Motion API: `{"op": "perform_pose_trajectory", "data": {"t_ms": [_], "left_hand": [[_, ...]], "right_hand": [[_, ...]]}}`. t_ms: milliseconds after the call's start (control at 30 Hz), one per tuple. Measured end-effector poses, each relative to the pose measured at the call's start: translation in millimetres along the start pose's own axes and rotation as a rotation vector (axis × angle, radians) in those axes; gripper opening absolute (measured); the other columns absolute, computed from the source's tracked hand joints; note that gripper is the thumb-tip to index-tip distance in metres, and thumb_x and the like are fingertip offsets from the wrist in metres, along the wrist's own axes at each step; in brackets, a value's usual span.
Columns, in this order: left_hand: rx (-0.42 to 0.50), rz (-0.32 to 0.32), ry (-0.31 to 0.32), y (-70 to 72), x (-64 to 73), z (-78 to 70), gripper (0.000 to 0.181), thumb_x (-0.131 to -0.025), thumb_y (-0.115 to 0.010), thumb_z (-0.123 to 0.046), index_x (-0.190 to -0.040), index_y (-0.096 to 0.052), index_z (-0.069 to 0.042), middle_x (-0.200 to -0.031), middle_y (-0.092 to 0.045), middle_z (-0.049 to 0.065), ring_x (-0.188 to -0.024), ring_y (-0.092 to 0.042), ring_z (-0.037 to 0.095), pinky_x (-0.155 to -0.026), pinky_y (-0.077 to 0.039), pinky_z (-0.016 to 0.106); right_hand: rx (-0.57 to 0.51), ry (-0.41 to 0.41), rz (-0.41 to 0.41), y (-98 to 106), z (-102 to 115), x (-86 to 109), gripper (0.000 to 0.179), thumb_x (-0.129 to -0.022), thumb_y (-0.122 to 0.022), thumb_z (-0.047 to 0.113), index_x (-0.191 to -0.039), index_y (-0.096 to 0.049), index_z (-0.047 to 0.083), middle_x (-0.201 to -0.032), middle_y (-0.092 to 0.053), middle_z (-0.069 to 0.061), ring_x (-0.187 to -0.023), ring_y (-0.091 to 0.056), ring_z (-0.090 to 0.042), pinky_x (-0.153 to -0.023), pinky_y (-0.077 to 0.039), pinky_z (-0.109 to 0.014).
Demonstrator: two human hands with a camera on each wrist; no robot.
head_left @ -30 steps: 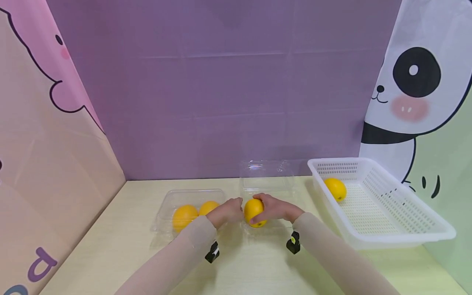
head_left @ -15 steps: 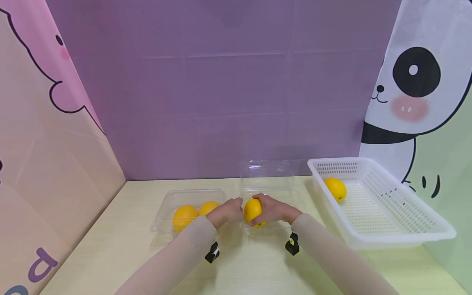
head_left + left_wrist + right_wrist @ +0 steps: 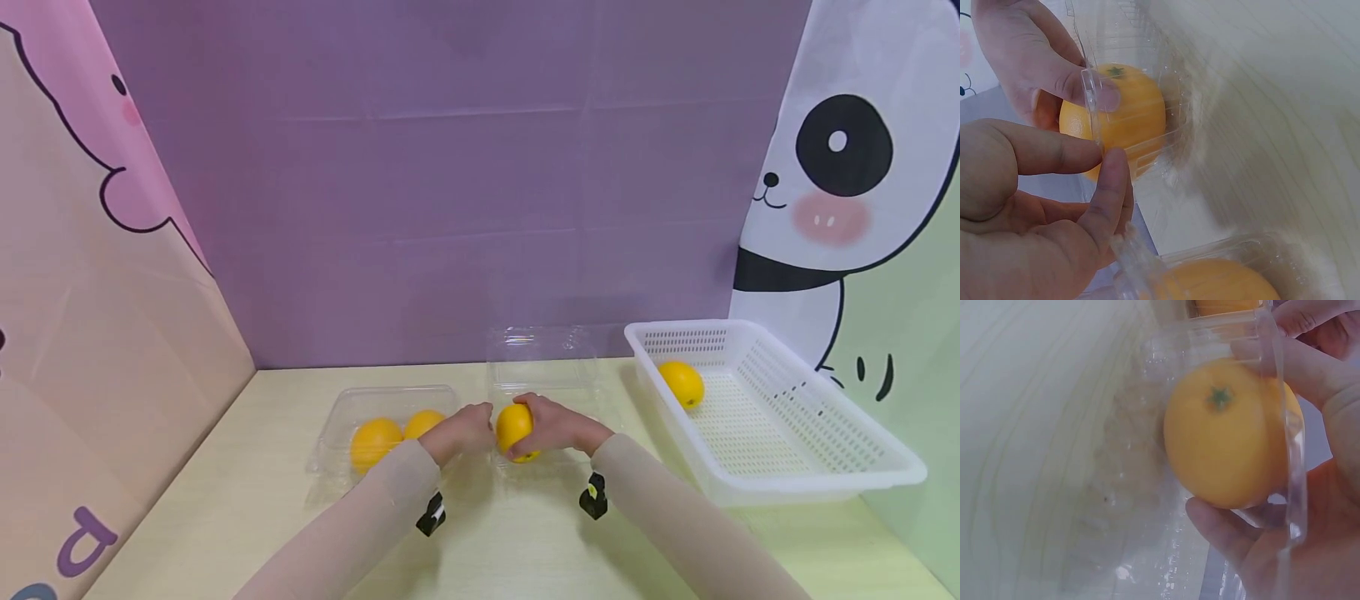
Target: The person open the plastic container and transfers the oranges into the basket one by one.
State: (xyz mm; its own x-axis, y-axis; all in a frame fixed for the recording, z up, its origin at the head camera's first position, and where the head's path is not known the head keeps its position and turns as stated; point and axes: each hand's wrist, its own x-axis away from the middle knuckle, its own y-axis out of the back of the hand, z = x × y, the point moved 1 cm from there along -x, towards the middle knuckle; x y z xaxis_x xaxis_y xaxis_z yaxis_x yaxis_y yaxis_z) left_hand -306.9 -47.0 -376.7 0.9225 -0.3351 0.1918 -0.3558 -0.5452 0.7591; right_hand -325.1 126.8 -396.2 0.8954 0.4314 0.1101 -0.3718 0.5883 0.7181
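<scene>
An orange (image 3: 513, 429) sits within an open clear plastic clamshell box (image 3: 543, 377), its lid raised towards the back wall. My right hand (image 3: 561, 425) grips this orange from the right; the right wrist view shows thumb and fingers on either side of it and its green star-shaped stem mark. At the near left rim of the same box, my left hand (image 3: 468, 427) pinches the clear edge (image 3: 1091, 103) between thumb and finger. Just left stands another clear box (image 3: 393, 396) holding two oranges (image 3: 377, 444), its lid apparently down. My left forearm partly covers it.
On the right a white perforated basket (image 3: 810, 482) stands, with one orange (image 3: 681, 384) at its back left. Purple cloth (image 3: 465, 208) forms the back wall, and printed cloths flank both sides. Pale wooden table (image 3: 495, 550) extends in front of the boxes.
My right hand has shifted very slightly left with the orange in its grip. The left hand stays at the box rim, and the other oranges have not moved.
</scene>
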Motion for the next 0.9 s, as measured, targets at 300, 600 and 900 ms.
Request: {"op": "perform_pose_trajectory", "data": {"t_ms": [300,600,900], "left_hand": [[0.008,0.006,0.006,-0.2,-0.2,0.3,0.06,-0.09,-0.06,0.002,-0.146,-0.039,0.011,-0.129,-0.058,0.023,-0.109,-0.057,0.032,-0.106,-0.043,0.05],[-0.019,-0.001,0.0,0.3,1.0,-0.6,0.058,-0.089,-0.061,0.002,-0.143,-0.042,0.012,-0.124,-0.061,0.022,-0.104,-0.058,0.03,-0.105,-0.045,0.05],[-0.024,0.0,0.01,-0.1,-0.3,-0.3,0.06,-0.09,-0.063,-0.001,-0.145,-0.04,0.01,-0.127,-0.06,0.022,-0.111,-0.059,0.033,-0.107,-0.043,0.049]], "right_hand": [[0.013,0.019,0.003,2,-1,0.9,0.094,-0.071,-0.087,0.027,-0.146,-0.038,-0.003,-0.119,-0.056,-0.007,-0.099,-0.055,-0.021,-0.096,-0.047,-0.041],[0.006,0.02,-0.012,6,0,2.2,0.092,-0.072,-0.087,0.024,-0.145,-0.039,-0.003,-0.117,-0.056,-0.007,-0.097,-0.055,-0.022,-0.096,-0.048,-0.042],[0.017,0.036,-0.025,12,3,6.0,0.091,-0.073,-0.086,0.023,-0.145,-0.038,-0.005,-0.118,-0.056,-0.008,-0.098,-0.056,-0.023,-0.095,-0.049,-0.041]]}}
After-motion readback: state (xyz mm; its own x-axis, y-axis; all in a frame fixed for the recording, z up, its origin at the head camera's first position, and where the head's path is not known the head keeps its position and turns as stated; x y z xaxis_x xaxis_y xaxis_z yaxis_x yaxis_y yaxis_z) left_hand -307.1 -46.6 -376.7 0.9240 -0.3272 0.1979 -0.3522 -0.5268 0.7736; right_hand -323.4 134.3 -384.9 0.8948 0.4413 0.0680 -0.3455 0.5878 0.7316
